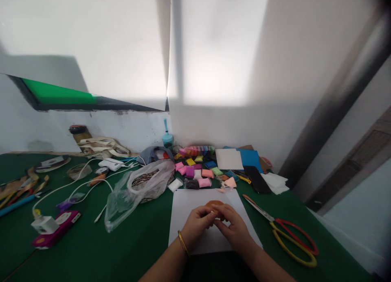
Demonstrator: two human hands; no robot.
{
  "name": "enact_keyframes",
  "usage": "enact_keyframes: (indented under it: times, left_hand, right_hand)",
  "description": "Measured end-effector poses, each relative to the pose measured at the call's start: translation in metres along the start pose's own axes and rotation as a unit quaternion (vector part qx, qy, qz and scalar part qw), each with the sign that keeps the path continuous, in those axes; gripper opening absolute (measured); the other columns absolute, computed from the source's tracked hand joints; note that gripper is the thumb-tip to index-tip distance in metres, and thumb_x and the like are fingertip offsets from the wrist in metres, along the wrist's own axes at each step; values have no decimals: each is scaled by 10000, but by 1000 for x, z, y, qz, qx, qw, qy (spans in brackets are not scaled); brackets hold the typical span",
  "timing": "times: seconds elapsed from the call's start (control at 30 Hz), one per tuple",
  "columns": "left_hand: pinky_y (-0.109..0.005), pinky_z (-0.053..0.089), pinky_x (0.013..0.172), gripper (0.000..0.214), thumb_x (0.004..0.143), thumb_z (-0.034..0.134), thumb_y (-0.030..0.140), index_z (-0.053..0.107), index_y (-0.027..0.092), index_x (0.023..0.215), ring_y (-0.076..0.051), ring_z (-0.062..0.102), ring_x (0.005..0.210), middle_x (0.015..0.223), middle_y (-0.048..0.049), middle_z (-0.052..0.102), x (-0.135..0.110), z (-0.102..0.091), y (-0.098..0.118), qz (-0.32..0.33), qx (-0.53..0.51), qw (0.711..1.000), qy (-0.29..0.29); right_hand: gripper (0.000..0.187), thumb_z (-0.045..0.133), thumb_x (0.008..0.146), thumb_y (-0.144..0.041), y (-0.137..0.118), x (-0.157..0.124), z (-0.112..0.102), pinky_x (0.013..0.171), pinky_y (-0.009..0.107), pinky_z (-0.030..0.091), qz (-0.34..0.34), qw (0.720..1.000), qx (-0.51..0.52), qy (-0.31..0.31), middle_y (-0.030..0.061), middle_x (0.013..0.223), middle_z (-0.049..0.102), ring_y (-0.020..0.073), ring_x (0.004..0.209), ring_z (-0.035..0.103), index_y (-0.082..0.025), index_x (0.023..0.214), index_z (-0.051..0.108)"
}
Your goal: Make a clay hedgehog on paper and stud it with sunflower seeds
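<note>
My left hand [197,224], with a gold bangle at the wrist, and my right hand [234,229] meet above a white sheet of paper [180,208]. Between them they pinch an orange-brown piece of modelling clay [214,203], rounded along its far edge. Fingers hide much of its near side. A tiny pale spot shows between the fingertips, too small to name. Just beyond the paper lie several small packets of coloured clay, among them a pink one [205,182] and a peach one [229,182].
Large scissors [273,223] with red and yellow handles lie right of the paper. To the left are a clear plastic bag [125,204], white cables and a magenta power strip [58,231] with a plug. A white pad [229,159] and a black case [257,179] lie toward the wall.
</note>
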State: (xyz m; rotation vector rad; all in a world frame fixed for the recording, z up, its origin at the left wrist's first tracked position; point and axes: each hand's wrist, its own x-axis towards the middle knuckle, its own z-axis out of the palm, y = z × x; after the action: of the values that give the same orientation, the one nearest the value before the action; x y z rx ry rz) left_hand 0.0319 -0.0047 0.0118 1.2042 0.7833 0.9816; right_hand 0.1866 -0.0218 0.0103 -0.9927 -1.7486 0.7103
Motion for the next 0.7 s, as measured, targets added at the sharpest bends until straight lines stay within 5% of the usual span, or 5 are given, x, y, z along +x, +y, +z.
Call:
enact_keyframes:
  times: [0.17, 0.43, 0.7]
  left_hand:
    - [-230, 369, 572, 310, 745, 620, 450, 695, 149, 741, -115, 471, 610, 677, -23, 564, -2, 2, 6, 48, 61, 997, 26]
    - [-275, 426, 712, 242, 790, 576, 398, 712, 205, 737, -167, 542, 731, 755, -47, 589, -8, 9, 11, 125, 234, 958, 108]
    - [-240, 413, 609, 271, 758, 601, 415, 622, 162, 664, -133, 516, 626, 650, -10, 561, -5, 7, 7, 78, 130, 983, 102]
  right_hand:
    - [178, 552, 828, -370, 0, 0, 0, 632, 281, 480, 30, 998, -38, 48, 31, 782, 615, 158, 691, 555, -216, 878, 624]
    - [168, 539, 844, -327, 0, 2, -3, 662, 294, 488, 10, 998, -46, 47, 44, 830, 611, 168, 729, 560, -224, 942, 628]
    - [163, 543, 834, -298, 1, -1, 1, 683, 324, 502, -77, 991, -92, 64, 56, 838, 615, 180, 754, 569, -233, 957, 627]
